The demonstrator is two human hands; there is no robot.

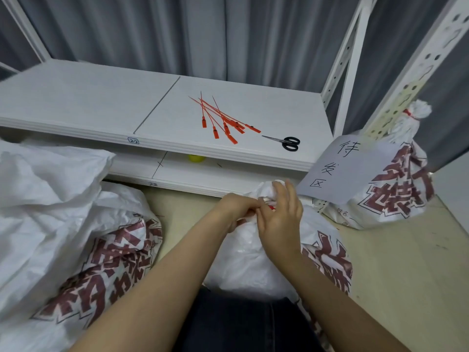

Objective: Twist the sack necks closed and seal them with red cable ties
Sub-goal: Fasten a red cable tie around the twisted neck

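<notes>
A white sack with dark red print [253,262] stands between my arms, its neck bunched at the top. My left hand [234,207] is closed around that neck. My right hand [280,217] pinches a red cable tie [271,207] at the neck, its other fingers spread; only a small red bit of the tie shows. Several loose red cable ties [223,120] lie on the white shelf [101,102]. At the right a sealed sack [396,189] stands with a red tie [409,113] around its neck.
Black-handled scissors [285,142] lie on the shelf right of the ties. A paper sign with handwriting [340,166] leans on the sealed sack. Open sacks [76,224] lie at the left. A yellow ball [196,158] sits on the lower shelf. White rack posts [416,67] rise at right.
</notes>
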